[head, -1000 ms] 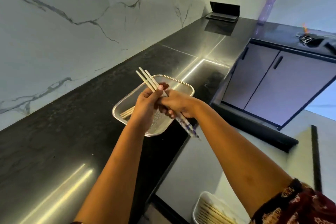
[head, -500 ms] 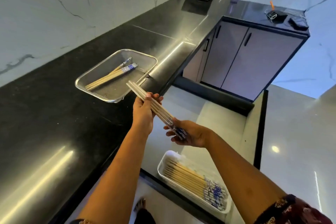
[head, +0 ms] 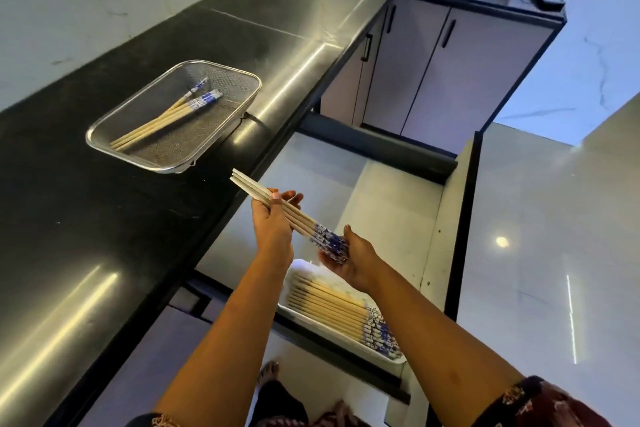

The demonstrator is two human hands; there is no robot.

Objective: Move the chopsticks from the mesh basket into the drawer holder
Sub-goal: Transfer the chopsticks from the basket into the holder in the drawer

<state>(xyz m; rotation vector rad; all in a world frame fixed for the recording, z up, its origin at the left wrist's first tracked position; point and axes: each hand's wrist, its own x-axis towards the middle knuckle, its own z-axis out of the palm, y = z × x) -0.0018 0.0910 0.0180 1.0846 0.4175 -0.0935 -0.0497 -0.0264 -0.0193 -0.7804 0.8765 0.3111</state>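
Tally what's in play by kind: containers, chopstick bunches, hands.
Mesh basket: 1
Drawer holder: 1
Chopstick bunches: 3 (basket bunch, held bunch, holder bunch)
Hands: 2 (left hand, right hand, both gripping the held bunch)
Total: 7

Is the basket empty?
No, several chopsticks lie on the mesh floor of the basket.
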